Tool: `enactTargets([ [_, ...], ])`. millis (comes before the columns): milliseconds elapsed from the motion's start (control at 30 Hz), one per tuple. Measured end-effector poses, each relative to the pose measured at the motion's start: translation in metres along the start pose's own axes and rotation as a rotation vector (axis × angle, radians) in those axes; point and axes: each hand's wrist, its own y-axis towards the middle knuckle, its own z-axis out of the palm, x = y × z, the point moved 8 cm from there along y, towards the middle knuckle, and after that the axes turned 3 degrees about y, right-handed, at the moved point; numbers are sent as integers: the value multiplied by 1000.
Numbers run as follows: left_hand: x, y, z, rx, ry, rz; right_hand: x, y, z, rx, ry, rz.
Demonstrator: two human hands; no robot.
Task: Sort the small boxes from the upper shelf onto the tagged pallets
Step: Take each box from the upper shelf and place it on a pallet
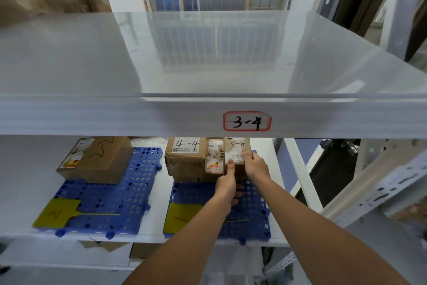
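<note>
Both arms extended; left hand (227, 184) and right hand (254, 164) grip small box (238, 153), fingers clamped, over right blue pallet (256, 211) holding two boxes.

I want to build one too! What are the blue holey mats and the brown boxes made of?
The blue perforated pallets look like moulded plastic: even colour, slight sheen, neat round holes. The small brown boxes look like matte cardboard, with taped seams and paper labels.

A red-bordered sticker (247, 121) on the shelf edge (115, 118) is reading "3-4". Below, one cardboard box (186, 155) is showing handwritten "4-4", and a narrow box (215, 157) beside it "4-2".
</note>
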Motion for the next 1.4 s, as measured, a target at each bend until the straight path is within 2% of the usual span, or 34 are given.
enactTargets([
  [167,0,-3,-2,49,73,17,4,-7,-15,-50,26,-20],
  [267,-3,-8,-11,74,211,91,11,-17,-28,-88,-23,-57],
  [467,-24,-25,-46,-30,841,466,17,-50,-43,-127,-322,-162],
  [567,-30,-36,-62,-78,1035,605,12,-73,-44,-117,-463,-194],
  [733,-22,-61,-73,-3,1274,801,14,-117,-35,-70,-689,-266],
  [900,-9,-104,-92,4,1341,875,14,-167,-26,10,-844,-292],
  [1033,3,-143,-115,-78,1362,912,13,-209,-21,23,-902,-344],
  [1400,44,-240,-230,-260,1362,860,46,-325,42,164,-1000,-503],
])
